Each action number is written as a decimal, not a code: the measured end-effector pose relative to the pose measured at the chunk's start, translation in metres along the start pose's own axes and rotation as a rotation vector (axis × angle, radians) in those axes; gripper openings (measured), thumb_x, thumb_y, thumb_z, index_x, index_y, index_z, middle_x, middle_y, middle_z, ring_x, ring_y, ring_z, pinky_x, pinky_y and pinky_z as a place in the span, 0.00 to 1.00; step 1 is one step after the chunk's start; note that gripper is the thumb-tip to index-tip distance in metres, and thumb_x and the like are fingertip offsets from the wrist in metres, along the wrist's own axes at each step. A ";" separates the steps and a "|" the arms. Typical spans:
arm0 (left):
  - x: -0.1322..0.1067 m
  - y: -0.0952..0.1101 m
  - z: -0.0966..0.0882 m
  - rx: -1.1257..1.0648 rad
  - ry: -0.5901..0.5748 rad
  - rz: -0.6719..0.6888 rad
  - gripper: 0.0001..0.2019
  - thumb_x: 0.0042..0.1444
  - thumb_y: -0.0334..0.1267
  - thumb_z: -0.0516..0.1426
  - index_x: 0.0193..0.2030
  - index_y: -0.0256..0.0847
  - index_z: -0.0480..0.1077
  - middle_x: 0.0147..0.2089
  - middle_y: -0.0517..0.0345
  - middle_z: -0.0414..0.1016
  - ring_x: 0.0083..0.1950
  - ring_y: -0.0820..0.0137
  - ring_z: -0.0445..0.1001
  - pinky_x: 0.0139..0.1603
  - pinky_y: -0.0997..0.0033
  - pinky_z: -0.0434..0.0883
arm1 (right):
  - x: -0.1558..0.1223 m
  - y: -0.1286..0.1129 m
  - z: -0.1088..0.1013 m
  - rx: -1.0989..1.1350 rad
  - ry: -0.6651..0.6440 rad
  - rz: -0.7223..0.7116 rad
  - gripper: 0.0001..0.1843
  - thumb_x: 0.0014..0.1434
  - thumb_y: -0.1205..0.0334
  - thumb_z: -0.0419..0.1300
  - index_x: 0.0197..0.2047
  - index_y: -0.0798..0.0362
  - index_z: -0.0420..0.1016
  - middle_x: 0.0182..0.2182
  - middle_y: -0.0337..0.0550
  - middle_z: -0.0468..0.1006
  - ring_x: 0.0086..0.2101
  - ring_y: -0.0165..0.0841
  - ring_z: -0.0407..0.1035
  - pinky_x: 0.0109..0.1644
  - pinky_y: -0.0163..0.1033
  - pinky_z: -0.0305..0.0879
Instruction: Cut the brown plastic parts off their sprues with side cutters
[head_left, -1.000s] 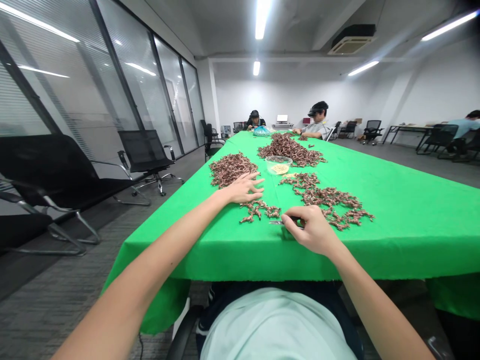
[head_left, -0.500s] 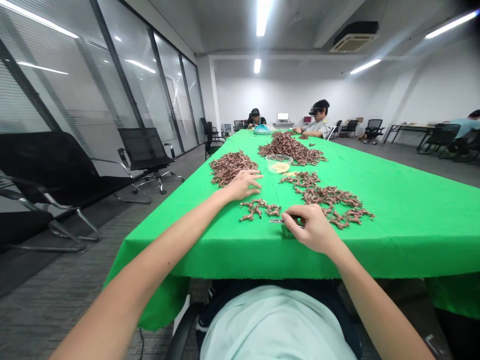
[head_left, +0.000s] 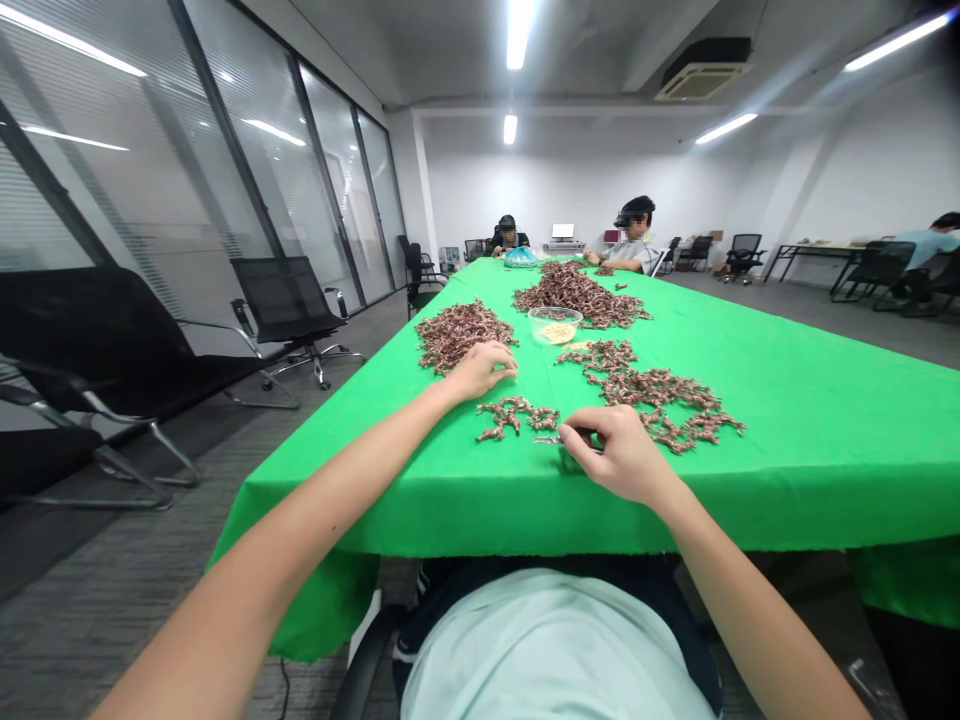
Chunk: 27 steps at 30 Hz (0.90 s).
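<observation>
Tablecloth (head_left: 787,460) vivid green, unpatterned. Heaped small pieces (head_left: 465,335) reddish-brown, mottled. Small tool (head_left: 547,439) silver. Shirt (head_left: 555,650) pale mint.

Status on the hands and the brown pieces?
Right hand pinching small metal tool on green cloth. Left hand beside brown pile. Brown cluster lies between hands.

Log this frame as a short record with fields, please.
left hand: curled on a bright green cloth-covered table, beside a heap of small reddish-brown branched pieces
right hand: pinching a small metal tool, near a smaller cluster of the pieces
rest: clear plastic bowl of pale bits; a seated person and another seated person at the table's far end
</observation>
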<state>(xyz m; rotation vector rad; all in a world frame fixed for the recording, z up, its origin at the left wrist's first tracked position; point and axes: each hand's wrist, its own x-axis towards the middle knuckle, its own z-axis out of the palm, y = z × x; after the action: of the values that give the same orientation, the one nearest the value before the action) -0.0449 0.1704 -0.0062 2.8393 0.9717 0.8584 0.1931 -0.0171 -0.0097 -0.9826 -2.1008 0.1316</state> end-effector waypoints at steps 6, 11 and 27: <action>-0.001 0.001 0.009 -0.026 -0.061 0.019 0.09 0.60 0.44 0.60 0.40 0.45 0.82 0.48 0.52 0.82 0.55 0.62 0.75 0.59 0.59 0.69 | 0.000 -0.001 0.000 0.002 -0.009 0.000 0.18 0.67 0.59 0.53 0.26 0.53 0.74 0.21 0.38 0.73 0.22 0.29 0.62 0.30 0.37 0.53; -0.004 0.000 -0.003 -0.023 -0.178 0.039 0.11 0.59 0.47 0.60 0.43 0.49 0.81 0.56 0.55 0.78 0.65 0.60 0.67 0.64 0.54 0.64 | 0.000 0.000 -0.001 -0.009 -0.007 -0.003 0.18 0.67 0.59 0.53 0.27 0.53 0.75 0.20 0.38 0.72 0.21 0.29 0.61 0.29 0.37 0.52; -0.007 -0.001 -0.017 0.039 -0.097 -0.023 0.15 0.60 0.44 0.59 0.51 0.45 0.79 0.63 0.52 0.72 0.67 0.60 0.66 0.68 0.54 0.61 | -0.001 -0.001 -0.001 -0.005 -0.012 -0.009 0.16 0.66 0.60 0.54 0.28 0.53 0.74 0.21 0.39 0.73 0.22 0.30 0.63 0.31 0.37 0.52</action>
<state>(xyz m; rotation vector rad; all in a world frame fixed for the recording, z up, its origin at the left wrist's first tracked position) -0.0587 0.1642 0.0047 2.8659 1.0177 0.7005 0.1934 -0.0184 -0.0096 -0.9781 -2.1171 0.1277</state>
